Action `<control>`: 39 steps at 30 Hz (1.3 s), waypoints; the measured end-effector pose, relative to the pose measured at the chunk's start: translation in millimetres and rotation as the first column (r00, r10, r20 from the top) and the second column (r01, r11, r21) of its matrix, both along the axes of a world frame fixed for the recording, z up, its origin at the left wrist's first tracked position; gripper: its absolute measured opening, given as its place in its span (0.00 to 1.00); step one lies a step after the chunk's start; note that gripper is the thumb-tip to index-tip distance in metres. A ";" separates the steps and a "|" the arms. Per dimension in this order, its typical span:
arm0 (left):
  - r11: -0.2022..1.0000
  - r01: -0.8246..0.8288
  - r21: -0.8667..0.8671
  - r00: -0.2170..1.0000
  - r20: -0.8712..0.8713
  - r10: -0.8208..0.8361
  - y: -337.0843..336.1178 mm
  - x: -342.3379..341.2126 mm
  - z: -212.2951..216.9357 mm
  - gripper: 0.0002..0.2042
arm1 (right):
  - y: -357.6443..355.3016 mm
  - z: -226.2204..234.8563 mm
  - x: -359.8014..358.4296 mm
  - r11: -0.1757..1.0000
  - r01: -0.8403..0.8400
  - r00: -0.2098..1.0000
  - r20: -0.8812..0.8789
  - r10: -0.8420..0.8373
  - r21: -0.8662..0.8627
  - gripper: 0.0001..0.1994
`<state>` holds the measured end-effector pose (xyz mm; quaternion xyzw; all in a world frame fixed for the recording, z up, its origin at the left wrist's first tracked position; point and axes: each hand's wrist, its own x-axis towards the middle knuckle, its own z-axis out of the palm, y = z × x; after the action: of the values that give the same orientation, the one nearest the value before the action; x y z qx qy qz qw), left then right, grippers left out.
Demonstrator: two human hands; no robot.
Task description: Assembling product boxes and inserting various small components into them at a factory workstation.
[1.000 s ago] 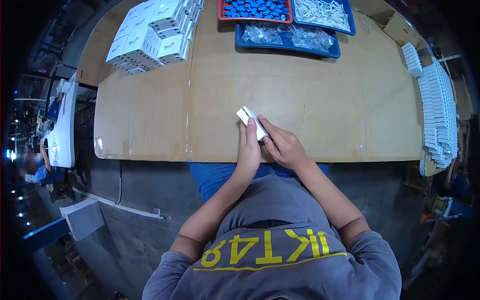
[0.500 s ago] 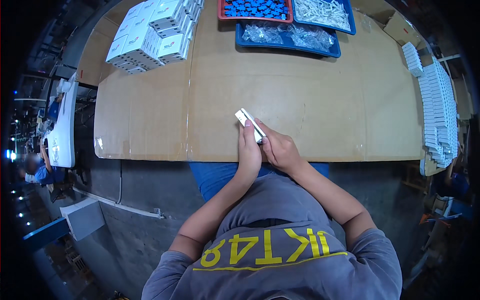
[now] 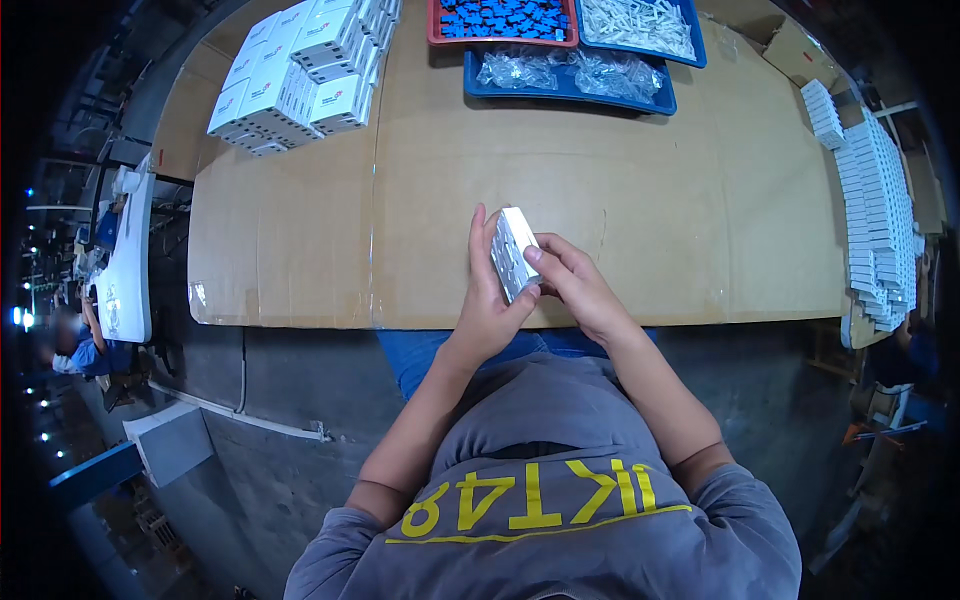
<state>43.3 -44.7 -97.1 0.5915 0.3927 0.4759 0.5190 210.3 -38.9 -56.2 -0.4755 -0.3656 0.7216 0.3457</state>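
A small white rectangular block (image 3: 515, 245) is held upright and tilted between both hands, above the near middle of the table. One of its broad sides looks silvery grey with raised details too small to make out. My left hand (image 3: 488, 305) supports it from the left, fingers stretched up along that side and thumb at its lower end. On the right, my right hand (image 3: 585, 292) grips it with the thumb pressed on its edge; the other fingers are partly hidden behind it.
A stack of white boxes (image 3: 272, 92) stands far left on the cardboard-covered table (image 3: 480, 165). At the back are a red tray (image 3: 505, 42) of blue parts, a blue tray (image 3: 703, 50) of white pieces and another blue tray (image 3: 570, 103) with clear bags. White blocks (image 3: 875, 215) are piled right.
The block has been turned, so its silvery side now shows. My left fingers have opened out along it, and my right thumb has moved up onto its edge.
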 end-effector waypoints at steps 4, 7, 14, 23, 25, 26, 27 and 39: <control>0.990 -0.012 0.138 0.997 -0.071 0.022 2.9 4.1 7.5 0.50 | -4.2 -4.2 -6.9 0.989 0.114 0.992 -0.071 -0.108 0.097 0.27; 0.974 -0.153 -0.169 0.975 0.133 0.176 2.4 7.1 -5.6 0.42 | -8.4 -11.8 -14.2 0.956 0.157 0.987 -0.067 -0.144 0.246 0.29; 0.947 -0.175 -0.271 0.947 0.217 0.237 7.2 18.4 12.0 0.37 | -8.7 -16.0 -17.9 0.736 -0.058 0.932 0.301 -0.202 0.674 0.26; 0.961 -0.235 -0.142 0.911 0.311 0.269 1.4 25.5 12.9 0.37 | -20.9 -11.1 -28.8 0.587 -0.064 0.918 0.278 -0.283 0.807 0.23; 0.970 -0.202 -0.135 0.899 0.368 0.238 -0.8 24.8 13.8 0.36 | -22.2 -13.3 -29.0 0.548 -0.057 0.918 0.260 -0.300 0.834 0.23; 0.971 -0.197 -0.137 0.902 0.364 0.234 -2.5 25.6 15.9 0.37 | -23.1 -13.4 -29.2 0.549 -0.057 0.918 0.260 -0.300 0.834 0.23; 0.972 -0.191 -0.138 0.904 0.360 0.229 -3.3 26.4 17.0 0.38 | -24.3 -13.4 -29.4 0.542 -0.058 0.913 0.264 -0.311 0.838 0.23; 0.985 -0.147 0.094 0.982 0.132 0.134 2.3 14.0 13.5 0.44 | -20.0 -6.4 -28.0 0.788 0.297 0.947 -0.061 -0.315 0.539 0.20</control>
<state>57.3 -42.5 -83.6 0.5572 0.3749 0.5673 0.4765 182.3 -59.0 -62.6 -0.4227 -0.4779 0.5155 0.5720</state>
